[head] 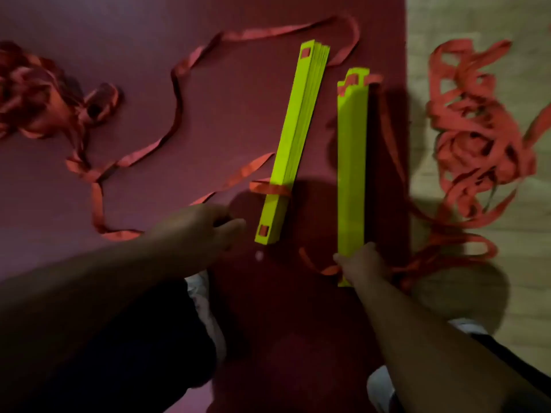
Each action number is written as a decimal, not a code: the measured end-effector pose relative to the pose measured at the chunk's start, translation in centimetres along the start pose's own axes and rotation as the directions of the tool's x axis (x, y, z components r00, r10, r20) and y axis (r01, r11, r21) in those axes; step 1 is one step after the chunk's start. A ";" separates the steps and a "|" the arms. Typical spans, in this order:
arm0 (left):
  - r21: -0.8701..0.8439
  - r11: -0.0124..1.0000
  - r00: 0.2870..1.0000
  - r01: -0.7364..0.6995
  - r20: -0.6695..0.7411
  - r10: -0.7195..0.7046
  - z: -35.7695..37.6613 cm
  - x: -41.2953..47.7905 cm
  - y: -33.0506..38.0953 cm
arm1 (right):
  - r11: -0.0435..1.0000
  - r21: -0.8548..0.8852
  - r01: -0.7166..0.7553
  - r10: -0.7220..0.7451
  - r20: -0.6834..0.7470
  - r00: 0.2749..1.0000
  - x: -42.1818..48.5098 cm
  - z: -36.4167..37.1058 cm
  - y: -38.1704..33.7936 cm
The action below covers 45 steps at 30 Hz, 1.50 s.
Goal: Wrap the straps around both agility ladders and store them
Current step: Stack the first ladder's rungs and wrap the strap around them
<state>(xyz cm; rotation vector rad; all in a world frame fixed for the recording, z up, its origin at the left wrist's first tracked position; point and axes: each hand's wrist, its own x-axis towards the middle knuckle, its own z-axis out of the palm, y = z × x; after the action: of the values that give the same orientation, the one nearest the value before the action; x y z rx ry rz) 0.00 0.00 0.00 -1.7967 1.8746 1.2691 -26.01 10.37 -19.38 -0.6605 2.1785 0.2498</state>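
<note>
the right hand (362,263) grips the near end of the right stack of flat yellow-green plastic ladder rungs (351,174), which lies on the dark red floor mat (119,25). the left hand (205,231), fingers curled, holds the left red fabric strap (176,93) just beside the left rung stack (293,129). one strap turn circles that stack towards its near end. the right red strap tangle (477,129) lies on the pale wooden floor (447,25).

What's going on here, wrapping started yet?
A person works on a maroon mat. The right hand grips the near end of the right stack of yellow ladder rungs. The left hand is beside the left stack, hold unclear. One red strap loop circles that stack; the remaining strap lies in loose tangles.
</note>
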 end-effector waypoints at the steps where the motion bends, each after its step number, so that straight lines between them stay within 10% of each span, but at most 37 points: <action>1: -0.007 1.000 1.000 0.016 0.016 -0.016 0.1 0.2 -0.1 | 1.000 -0.003 -0.031 0.031 0.013 0.999 0.1 0.0 0.0; 28: 0.038 0.993 0.994 -0.107 0.029 0.106 -0.5 -1.0 3.3 | 0.971 0.238 -0.027 0.024 0.015 1.000 -1.8 -4.1 -0.3; 42: -0.122 0.919 0.887 -0.374 -0.337 0.316 -8.4 -8.4 9.4 | 0.874 -0.126 0.469 -0.482 -0.107 0.869 -20.7 -26.3 -1.0; 45: 0.154 0.881 0.765 -0.447 -0.445 0.466 -9.1 -10.6 9.7 | 0.779 -0.324 0.538 -0.612 -0.201 0.765 -23.8 -27.8 0.3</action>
<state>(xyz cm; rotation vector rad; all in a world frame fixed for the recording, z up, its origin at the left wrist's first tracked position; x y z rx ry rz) -3.10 -0.57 16.68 -1.8063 2.7254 0.9546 -32.22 8.70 16.64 -1.5712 2.1061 0.0912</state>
